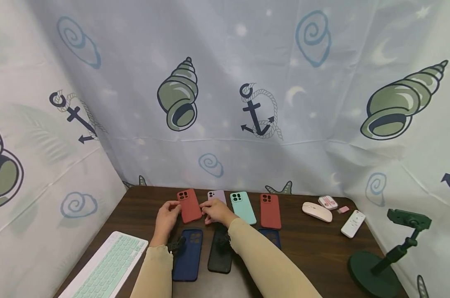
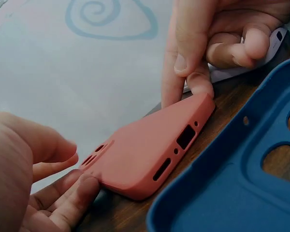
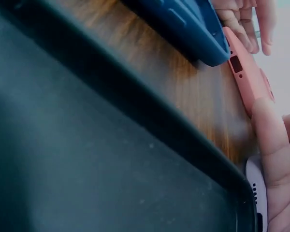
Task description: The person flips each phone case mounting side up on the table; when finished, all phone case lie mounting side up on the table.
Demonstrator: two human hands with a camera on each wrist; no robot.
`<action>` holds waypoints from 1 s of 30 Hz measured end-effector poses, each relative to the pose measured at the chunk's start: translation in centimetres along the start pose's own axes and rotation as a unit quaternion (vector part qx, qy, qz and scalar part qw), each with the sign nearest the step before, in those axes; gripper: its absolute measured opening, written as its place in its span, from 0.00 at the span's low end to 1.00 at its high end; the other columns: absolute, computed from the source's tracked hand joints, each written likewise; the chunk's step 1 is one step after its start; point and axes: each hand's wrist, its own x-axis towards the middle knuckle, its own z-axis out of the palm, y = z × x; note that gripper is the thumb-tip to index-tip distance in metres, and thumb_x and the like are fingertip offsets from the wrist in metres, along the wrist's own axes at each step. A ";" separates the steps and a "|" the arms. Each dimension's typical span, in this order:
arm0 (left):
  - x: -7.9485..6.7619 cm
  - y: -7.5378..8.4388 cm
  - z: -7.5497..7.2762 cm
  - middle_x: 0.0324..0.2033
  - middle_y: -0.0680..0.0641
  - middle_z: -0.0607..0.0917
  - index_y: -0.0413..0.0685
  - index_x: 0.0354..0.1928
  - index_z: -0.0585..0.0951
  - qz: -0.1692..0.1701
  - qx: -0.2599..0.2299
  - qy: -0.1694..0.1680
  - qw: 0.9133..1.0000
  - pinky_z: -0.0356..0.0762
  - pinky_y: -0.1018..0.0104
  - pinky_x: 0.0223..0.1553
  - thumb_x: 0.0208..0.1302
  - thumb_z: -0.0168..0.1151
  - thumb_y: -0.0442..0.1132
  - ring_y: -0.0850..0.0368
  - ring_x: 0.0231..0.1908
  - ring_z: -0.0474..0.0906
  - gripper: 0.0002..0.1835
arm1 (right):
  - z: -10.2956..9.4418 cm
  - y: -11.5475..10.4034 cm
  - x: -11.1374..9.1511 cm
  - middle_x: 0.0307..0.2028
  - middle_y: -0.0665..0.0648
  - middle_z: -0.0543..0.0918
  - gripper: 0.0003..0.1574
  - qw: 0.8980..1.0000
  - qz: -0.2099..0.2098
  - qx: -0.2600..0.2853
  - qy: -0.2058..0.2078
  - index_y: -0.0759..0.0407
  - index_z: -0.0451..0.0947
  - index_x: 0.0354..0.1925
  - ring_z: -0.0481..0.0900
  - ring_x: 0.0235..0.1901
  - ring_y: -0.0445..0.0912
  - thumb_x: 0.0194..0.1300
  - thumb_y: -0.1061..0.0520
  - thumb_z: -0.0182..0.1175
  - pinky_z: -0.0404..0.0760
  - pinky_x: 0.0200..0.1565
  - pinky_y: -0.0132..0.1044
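Observation:
A red phone case (image 1: 189, 206) lies back up on the table between both hands, its camera holes at the far end. My left hand (image 1: 168, 218) touches its left edge; in the left wrist view the left fingertips (image 2: 89, 184) rest against its side, with the thumb lifted off it. From the other side my right hand (image 1: 218, 212) sets its fingertips at the case's near right corner. That hand partly covers a lilac phone case (image 1: 219, 195). In the right wrist view its extended finger (image 3: 269, 130) meets the red case (image 3: 249, 72).
Nearer stand a blue case (image 1: 187, 256) and a black case (image 1: 219, 260). Mint (image 1: 243, 209) and second red (image 1: 270, 211) cases lie right, with another blue case (image 1: 271, 236) below. A keyboard (image 1: 111, 265) is left; a mouse (image 1: 317, 211), remote (image 1: 353, 224) and green stand (image 1: 374, 273) are right.

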 end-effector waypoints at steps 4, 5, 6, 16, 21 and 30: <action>0.0 0.3 0.0 0.52 0.39 0.83 0.46 0.56 0.83 0.013 0.017 -0.015 1.000 0.74 0.58 0.48 0.71 0.62 0.46 0.47 0.49 0.79 0.17 | 0.0 -0.1 0.0 0.43 0.64 0.85 0.22 1.000 0.002 -0.003 0.004 0.61 0.78 0.64 0.82 0.23 0.46 0.77 0.60 0.52 0.86 0.30 0.39; -0.1 0.4 0.0 0.53 0.40 0.82 0.46 0.56 0.83 0.015 0.022 -0.019 0.999 0.74 0.57 0.49 0.71 0.62 0.46 0.46 0.50 0.79 0.17 | 0.0 -0.1 0.0 0.43 0.64 0.85 0.22 1.000 0.002 -0.003 0.004 0.60 0.78 0.64 0.82 0.23 0.46 0.77 0.59 0.53 0.86 0.31 0.39; -0.1 0.5 0.0 0.54 0.39 0.81 0.46 0.56 0.83 0.020 0.027 -0.023 0.999 0.75 0.55 0.50 0.71 0.62 0.47 0.45 0.51 0.78 0.17 | 0.0 -0.1 0.1 0.44 0.65 0.85 0.22 1.000 0.001 -0.001 0.006 0.60 0.78 0.64 0.82 0.23 0.46 0.77 0.59 0.53 0.87 0.31 0.39; 0.0 0.3 0.1 0.51 0.39 0.75 0.45 0.54 0.83 0.053 0.085 -0.043 0.994 0.76 0.56 0.48 0.71 0.64 0.49 0.47 0.47 0.77 0.18 | 0.2 0.3 0.1 0.41 0.61 0.85 0.21 1.000 -0.012 0.016 0.010 0.60 0.79 0.63 0.82 0.23 0.47 0.76 0.60 0.53 0.86 0.30 0.38; -0.2 0.3 0.2 0.53 0.39 0.73 0.45 0.55 0.82 0.060 0.076 -0.058 0.994 0.74 0.56 0.49 0.70 0.64 0.51 0.47 0.48 0.75 0.20 | 0.2 0.6 0.0 0.42 0.61 0.84 0.21 1.000 -0.009 0.021 0.012 0.58 0.78 0.63 0.81 0.23 0.46 0.76 0.60 0.53 0.86 0.30 0.38; -0.3 0.3 0.9 0.56 0.41 0.66 0.48 0.56 0.79 0.061 0.048 -0.078 0.994 0.74 0.53 0.55 0.67 0.62 0.63 0.46 0.52 0.72 0.29 | -0.1 0.7 -0.2 0.40 0.62 0.83 0.23 0.999 -0.027 0.025 0.020 0.51 0.77 0.66 0.84 0.24 0.50 0.74 0.56 0.59 0.86 0.29 0.39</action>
